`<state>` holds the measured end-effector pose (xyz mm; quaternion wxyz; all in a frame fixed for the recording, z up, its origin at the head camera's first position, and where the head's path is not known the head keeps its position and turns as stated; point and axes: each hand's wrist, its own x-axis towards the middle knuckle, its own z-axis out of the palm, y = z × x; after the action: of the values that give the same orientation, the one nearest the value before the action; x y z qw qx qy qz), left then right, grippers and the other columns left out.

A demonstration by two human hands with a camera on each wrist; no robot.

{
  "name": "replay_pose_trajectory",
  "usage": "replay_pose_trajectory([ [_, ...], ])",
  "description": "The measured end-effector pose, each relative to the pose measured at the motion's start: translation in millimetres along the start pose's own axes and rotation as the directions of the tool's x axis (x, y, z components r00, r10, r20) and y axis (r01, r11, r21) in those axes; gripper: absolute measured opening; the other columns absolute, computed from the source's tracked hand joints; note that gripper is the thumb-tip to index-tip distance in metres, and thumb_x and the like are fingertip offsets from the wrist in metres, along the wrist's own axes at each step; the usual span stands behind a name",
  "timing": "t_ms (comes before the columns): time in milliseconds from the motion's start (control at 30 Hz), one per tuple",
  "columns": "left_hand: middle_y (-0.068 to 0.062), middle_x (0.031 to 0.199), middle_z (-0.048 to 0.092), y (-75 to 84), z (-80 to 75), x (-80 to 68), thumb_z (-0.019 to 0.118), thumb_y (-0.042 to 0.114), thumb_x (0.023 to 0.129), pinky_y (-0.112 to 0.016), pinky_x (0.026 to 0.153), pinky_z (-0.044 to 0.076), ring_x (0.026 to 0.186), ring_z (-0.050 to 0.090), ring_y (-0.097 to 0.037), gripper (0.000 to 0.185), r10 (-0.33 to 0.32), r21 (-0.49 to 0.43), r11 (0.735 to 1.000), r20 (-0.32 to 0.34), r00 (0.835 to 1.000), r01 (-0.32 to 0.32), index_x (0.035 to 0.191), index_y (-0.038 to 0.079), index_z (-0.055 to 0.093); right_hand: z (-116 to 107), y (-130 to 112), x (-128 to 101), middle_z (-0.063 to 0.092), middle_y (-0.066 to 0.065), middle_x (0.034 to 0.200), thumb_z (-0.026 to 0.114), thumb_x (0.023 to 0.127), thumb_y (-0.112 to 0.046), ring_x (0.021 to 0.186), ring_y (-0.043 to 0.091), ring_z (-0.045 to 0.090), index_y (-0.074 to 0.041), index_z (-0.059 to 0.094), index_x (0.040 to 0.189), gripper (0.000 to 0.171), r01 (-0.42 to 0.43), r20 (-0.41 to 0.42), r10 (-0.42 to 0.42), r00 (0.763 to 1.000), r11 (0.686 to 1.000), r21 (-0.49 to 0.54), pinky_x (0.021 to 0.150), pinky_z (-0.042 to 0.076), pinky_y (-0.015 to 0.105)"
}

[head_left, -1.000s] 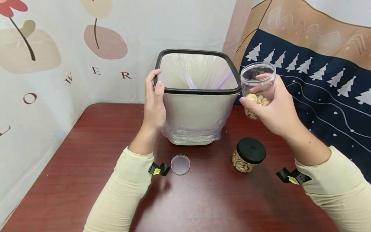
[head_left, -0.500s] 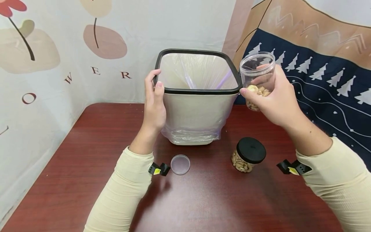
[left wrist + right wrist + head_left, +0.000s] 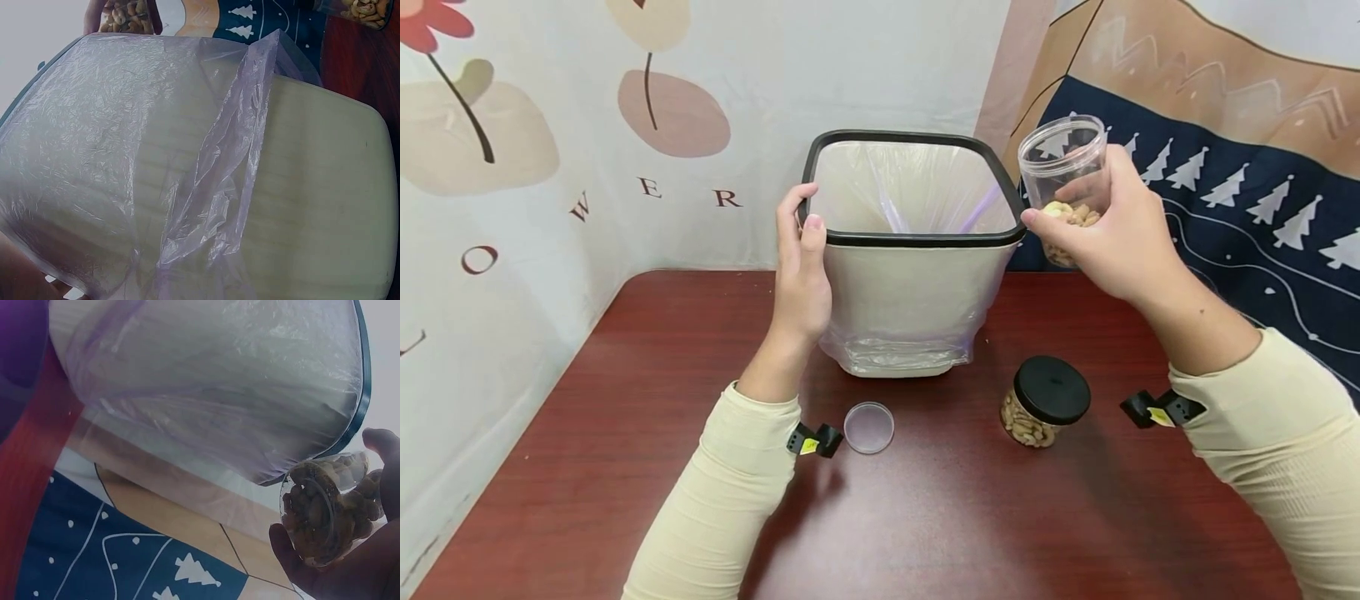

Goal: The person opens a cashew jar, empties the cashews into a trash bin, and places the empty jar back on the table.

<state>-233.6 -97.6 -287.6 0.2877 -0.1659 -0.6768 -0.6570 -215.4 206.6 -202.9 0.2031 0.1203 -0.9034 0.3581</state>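
My left hand (image 3: 802, 271) grips the black rim of a pale trash can (image 3: 917, 292) at its left side, thumb in front and fingers behind. A clear plastic bag (image 3: 219, 187) lines the can and hangs down outside its wall. In my right hand (image 3: 1123, 233) is an open clear plastic jar (image 3: 1063, 158), held just right of the rim and tilted slightly toward it. Cashews (image 3: 319, 512) fill the lower part of that jar. On the table, below the right hand, stands a second jar (image 3: 1045, 400) of cashews with a black lid on.
A round clear lid (image 3: 868, 427) lies flat on the reddish-brown table (image 3: 925, 525) in front of the can. Behind stand a white printed cloth (image 3: 722, 100) and a dark blue tree-patterned cloth (image 3: 1262, 242).
My right hand has risen with the open jar, which now leans a little more toward the can. The left hand stays on the rim, and the can has not moved.
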Motion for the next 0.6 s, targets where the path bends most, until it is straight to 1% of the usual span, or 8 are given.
replay_pose_trajectory([
  [167, -0.006, 0.150, 0.036, -0.2, -1.0, -0.2, 0.035, 0.036, 0.099, -0.029, 0.111, 0.024, 0.134, 0.034, -0.011, 0.053, 0.005, -0.009, 1.000, -0.005, 1.000, -0.005, 0.146, 0.010, 0.037, 0.1, -3.3, 5.9, 0.066, 0.016, 0.123, 0.076, 0.084, -0.041, 0.097, 0.015, 0.061, -0.014, 0.041, 0.136, 0.068, -0.010, 0.009, 0.011, 1.000, 0.999, -0.033, 0.071, 0.045, 0.006],
  [300, -0.009, 0.148, 0.037, -0.8, -1.5, 0.0, 0.035, 0.035, 0.099, -0.029, 0.110, 0.024, 0.133, 0.034, -0.015, 0.054, 0.007, -0.032, 0.999, -0.014, 1.000, -0.007, 0.145, 0.008, 0.037, 0.7, -6.1, 10.9, 0.065, 0.015, 0.124, 0.076, 0.083, -0.042, 0.097, 0.015, 0.060, -0.013, 0.042, 0.136, 0.069, -0.003, 0.018, 0.004, 1.000, 0.999, -0.043, 0.068, 0.045, 0.006],
  [433, -0.013, 0.147, 0.037, -1.8, 0.6, 0.0, 0.036, 0.036, 0.098, -0.030, 0.110, 0.025, 0.132, 0.035, -0.016, 0.055, -0.006, -0.037, 0.999, -0.003, 1.000, 0.006, 0.145, 0.008, 0.037, -0.9, -7.0, 13.2, 0.065, 0.016, 0.124, 0.077, 0.083, -0.040, 0.088, 0.008, 0.061, -0.012, 0.042, 0.134, 0.068, 0.012, 0.020, -0.011, 1.000, 0.999, -0.050, 0.064, 0.046, 0.004],
  [500, -0.011, 0.146, 0.037, -1.8, 1.1, -0.2, 0.036, 0.037, 0.098, -0.030, 0.110, 0.025, 0.132, 0.035, -0.014, 0.054, -0.012, -0.027, 1.000, -0.001, 1.000, 0.012, 0.145, 0.010, 0.037, -0.9, -8.2, 15.3, 0.065, 0.017, 0.124, 0.077, 0.083, -0.040, 0.081, 0.004, 0.061, -0.011, 0.042, 0.134, 0.069, 0.020, 0.022, -0.019, 1.000, 0.998, -0.057, 0.061, 0.046, 0.004],
  [567, -0.010, 0.147, 0.037, -1.6, 0.8, 0.0, 0.036, 0.037, 0.098, -0.031, 0.110, 0.025, 0.132, 0.034, -0.013, 0.054, -0.010, -0.022, 1.000, -0.006, 1.000, 0.010, 0.145, 0.010, 0.037, 0.0, -10.9, 18.8, 0.064, 0.017, 0.126, 0.078, 0.083, -0.040, 0.079, 0.006, 0.062, -0.010, 0.040, 0.136, 0.072, 0.030, 0.029, -0.028, 0.999, 0.997, -0.074, 0.060, 0.045, 0.003],
  [600, -0.009, 0.147, 0.037, -1.4, 0.3, -0.1, 0.036, 0.037, 0.098, -0.031, 0.110, 0.025, 0.132, 0.034, -0.013, 0.054, -0.010, -0.019, 1.000, -0.008, 1.000, 0.010, 0.145, 0.010, 0.037, 0.8, -12.4, 20.8, 0.064, 0.017, 0.127, 0.078, 0.083, -0.040, 0.081, 0.009, 0.064, -0.010, 0.040, 0.138, 0.074, 0.033, 0.033, -0.030, 0.999, 0.996, -0.081, 0.060, 0.045, 0.003],
])
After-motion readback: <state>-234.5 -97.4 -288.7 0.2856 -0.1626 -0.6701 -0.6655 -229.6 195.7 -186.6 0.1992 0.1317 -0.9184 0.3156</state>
